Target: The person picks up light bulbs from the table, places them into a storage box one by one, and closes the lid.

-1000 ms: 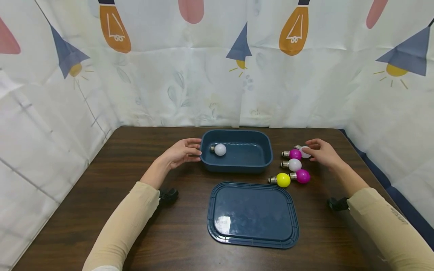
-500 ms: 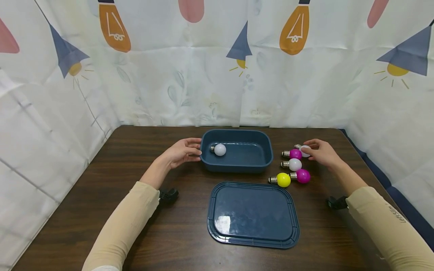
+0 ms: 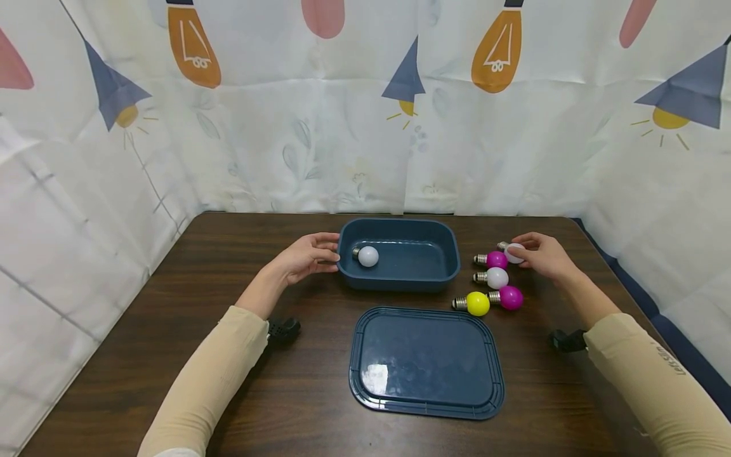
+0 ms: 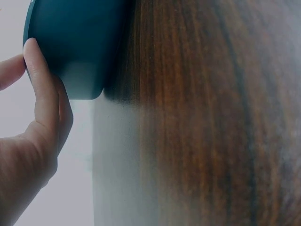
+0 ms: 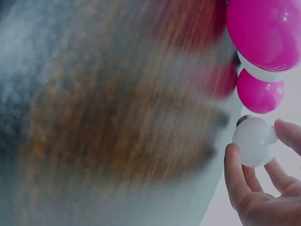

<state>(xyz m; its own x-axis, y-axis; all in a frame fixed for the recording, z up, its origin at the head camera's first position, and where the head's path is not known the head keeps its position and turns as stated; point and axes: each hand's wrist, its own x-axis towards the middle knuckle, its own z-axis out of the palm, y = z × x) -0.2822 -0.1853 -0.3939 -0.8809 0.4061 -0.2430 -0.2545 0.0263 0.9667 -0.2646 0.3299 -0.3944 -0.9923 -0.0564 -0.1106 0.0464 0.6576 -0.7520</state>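
Observation:
In the head view, my left hand (image 3: 313, 257) touches the left end of a blue rectangular box (image 3: 400, 285) with fairly straight fingers; the left wrist view has its fingertips at the rim. A white light bulb (image 3: 368, 256) lies inside, near that end. To the right of the box, my right hand (image 3: 539, 255) pinches another white light bulb (image 5: 254, 141) between thumb and fingers, its metal base toward the box. Close beside it lies a purple bulb (image 3: 497, 259). Nearer the front are a white bulb (image 3: 497, 278), a second purple bulb (image 3: 511, 298) and a yellow bulb (image 3: 478, 303).
A dark blue lid (image 3: 425, 362) lies flat on the brown wooden table (image 3: 308, 393), in front of the box. White printed cloth (image 3: 354, 152) hangs behind the table's back edge and along both sides.
The bulb in the box has rolled slightly left. The bulb at my right hand has shifted very slightly, and the purple one beside it a little left. My left hand stays at the box.

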